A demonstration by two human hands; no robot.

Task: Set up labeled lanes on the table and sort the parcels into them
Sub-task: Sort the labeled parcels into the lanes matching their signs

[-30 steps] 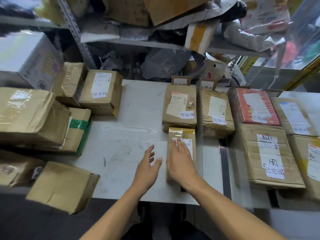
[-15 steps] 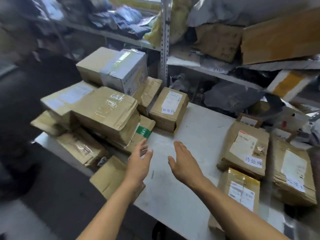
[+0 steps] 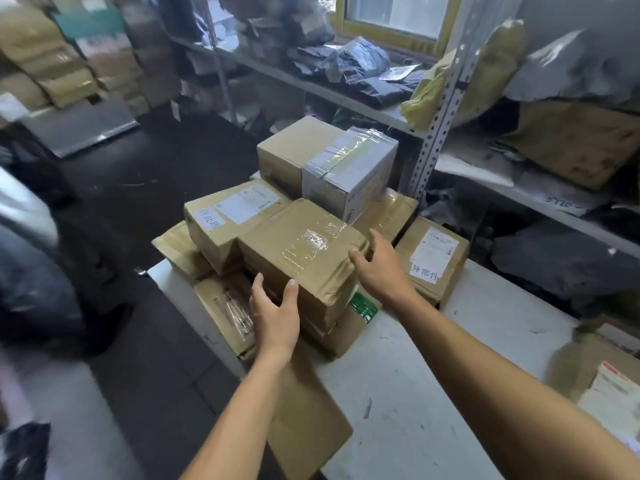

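Now both hands have swung from the sorted lanes to the unsorted pile, left hand and right hand open-fingered against the tape-wrapped brown cardboard parcel atop it, likely next for sorting.

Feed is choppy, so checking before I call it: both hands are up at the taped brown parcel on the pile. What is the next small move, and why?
Probably close both hands on the taped parcel and lift it straight up. The left hand is open at its near corner, the right hand open at its right end, neither gripping yet. It lies on top of other parcels, so sliding might shift them.
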